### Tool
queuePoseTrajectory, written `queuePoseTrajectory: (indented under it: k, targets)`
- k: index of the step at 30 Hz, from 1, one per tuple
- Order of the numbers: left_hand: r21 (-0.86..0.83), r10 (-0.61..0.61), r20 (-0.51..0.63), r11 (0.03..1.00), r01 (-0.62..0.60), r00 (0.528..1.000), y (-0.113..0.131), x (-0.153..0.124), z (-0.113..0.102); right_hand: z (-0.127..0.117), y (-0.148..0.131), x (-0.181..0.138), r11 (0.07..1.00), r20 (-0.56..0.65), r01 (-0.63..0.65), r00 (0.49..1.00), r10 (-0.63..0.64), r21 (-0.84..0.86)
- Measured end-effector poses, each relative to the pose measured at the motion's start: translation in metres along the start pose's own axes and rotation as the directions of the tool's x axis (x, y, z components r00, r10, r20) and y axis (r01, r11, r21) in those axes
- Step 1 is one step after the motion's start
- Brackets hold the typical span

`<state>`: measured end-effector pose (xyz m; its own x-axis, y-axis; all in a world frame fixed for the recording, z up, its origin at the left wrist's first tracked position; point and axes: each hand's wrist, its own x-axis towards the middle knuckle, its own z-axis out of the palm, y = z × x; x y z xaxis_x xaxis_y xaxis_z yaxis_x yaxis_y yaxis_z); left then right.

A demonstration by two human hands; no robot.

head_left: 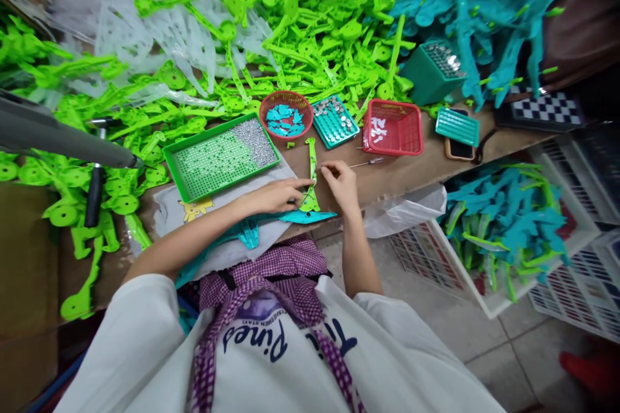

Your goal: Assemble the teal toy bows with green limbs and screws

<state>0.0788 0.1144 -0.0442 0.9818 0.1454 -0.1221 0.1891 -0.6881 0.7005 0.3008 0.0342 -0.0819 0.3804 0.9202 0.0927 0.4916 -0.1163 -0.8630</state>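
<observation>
A long lime-green plastic part [310, 171] with a wide lower end lies in front of me, partly over a turquoise plastic part [310, 215] at the table's edge. My left hand [283, 195] reaches in from the left, its fingers bent and gripping the green part's lower end. My right hand [341, 184] is just right of the green part, thumb and index finger pinched together near its middle. Whatever sits in that pinch is too small to make out. Right of this hand lies a thin screwdriver [371, 162].
Beyond my hands stand a green tray [194, 193] of small metal pieces, a round red basket [300, 98] of turquoise pieces, a turquoise tray [334, 143] with metal discs and a red basket [411, 135]. Green parts [310, 45] pile behind; a hammer [95, 187] lies left, a crate [465, 284] stands right.
</observation>
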Motion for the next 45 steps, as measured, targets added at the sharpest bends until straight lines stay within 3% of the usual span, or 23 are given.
queuePoseTrajectory:
  k: [9,14,18,21,28,35,41,45]
  targets:
    - [-0.007,-0.018,0.018,1.0,0.018,1.0,0.001,0.002,-0.003,0.003,0.001,0.001,0.948,0.158,0.245,0.964,-0.215,-0.203]
    - [0.005,-0.031,0.04,1.0,0.031,0.999,0.003,0.003,-0.006,-0.005,0.002,0.011,0.771,0.394,0.432,0.883,-0.255,-0.469]
    - [0.01,-0.02,0.041,1.0,0.02,0.999,0.001,0.005,-0.005,-0.013,0.0,0.017,0.689,0.514,0.53,0.817,-0.261,-0.494]
    - [0.009,-0.003,0.023,1.0,0.003,1.0,-0.001,0.004,-0.003,-0.014,0.002,0.014,0.7,0.494,0.516,0.829,-0.262,-0.494]
    - [0.012,-0.011,0.022,1.0,0.011,1.0,0.0,0.004,-0.002,-0.011,0.014,0.007,0.829,0.391,0.453,0.864,-0.317,-0.328]
    - [0.009,-0.036,0.07,0.999,0.036,0.997,0.0,0.007,-0.005,-0.016,0.005,0.012,0.771,0.49,0.44,0.85,-0.193,-0.46]
    - [0.099,-0.024,0.101,0.995,0.014,0.995,0.007,0.007,-0.012,-0.021,-0.004,0.03,0.839,0.525,0.411,0.831,-0.183,-0.358]
    - [0.121,-0.031,0.063,0.992,0.023,0.998,0.006,0.007,-0.014,-0.023,-0.005,0.032,0.843,0.539,0.413,0.822,-0.183,-0.344]
